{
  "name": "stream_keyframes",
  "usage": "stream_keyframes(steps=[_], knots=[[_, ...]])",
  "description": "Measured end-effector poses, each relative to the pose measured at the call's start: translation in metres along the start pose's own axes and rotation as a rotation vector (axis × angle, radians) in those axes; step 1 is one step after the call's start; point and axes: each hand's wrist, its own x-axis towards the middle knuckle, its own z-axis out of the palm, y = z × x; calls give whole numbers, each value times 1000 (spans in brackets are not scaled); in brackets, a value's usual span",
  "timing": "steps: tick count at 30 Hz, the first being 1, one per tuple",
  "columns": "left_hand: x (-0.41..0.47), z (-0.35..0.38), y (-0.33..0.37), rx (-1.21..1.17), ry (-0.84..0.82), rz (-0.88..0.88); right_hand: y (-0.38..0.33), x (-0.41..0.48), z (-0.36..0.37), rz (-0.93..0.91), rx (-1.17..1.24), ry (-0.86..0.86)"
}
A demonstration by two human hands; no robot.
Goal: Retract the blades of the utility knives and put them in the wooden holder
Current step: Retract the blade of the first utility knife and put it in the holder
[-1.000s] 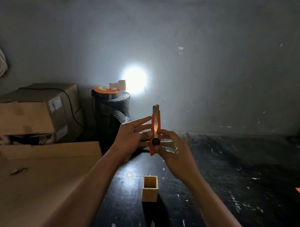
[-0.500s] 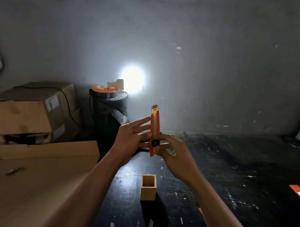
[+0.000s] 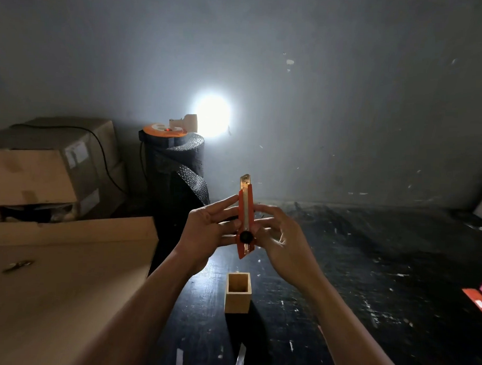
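An orange utility knife (image 3: 246,207) stands upright in mid-air, held between both hands. A short metal tip shows above its body, and its black wheel sits low on the handle. My left hand (image 3: 205,230) grips it from the left with the fingers stretched behind it. My right hand (image 3: 280,238) holds it from the right, thumb close to the black wheel. Below the hands an open square wooden holder (image 3: 238,292) stands on the black table, with nothing seen inside. A second knife's blade (image 3: 239,358) pokes up at the bottom edge. Another orange knife (image 3: 477,298) lies far right.
A pale wooden board (image 3: 53,285) covers the left side, with cardboard boxes (image 3: 43,167) behind it. A dark foam roll (image 3: 177,172) topped by an orange cable reel stands near the wall, beside a bright lamp (image 3: 212,120). A loose blade piece (image 3: 179,359) lies at the bottom.
The knife and both hands stay in about the same place. The metal tip above the orange body looks a little shorter than a second ago. The view has shifted slightly.
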Motion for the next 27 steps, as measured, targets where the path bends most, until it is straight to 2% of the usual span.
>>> stream_keyframes(steps=[3, 8, 14, 18, 22, 27], knots=[[-2, -3, -18, 22, -12, -30, 13, 14, 4, 23, 4, 29], [1, -7, -52, -31, -25, -133, 39, 37, 14, 13, -131, -26], [31, -24, -110, 5, 61, -269, 89, 60, 32, 101, -89, -130], [51, -38, -167, 251, 193, -345, 132, 74, 47, 167, -98, -102], [58, -36, -212, 587, 99, -412, 179, 85, 71, 233, -169, -78], [67, -31, -253, 679, 8, -526, 228, 84, 96, 322, -227, -127]])
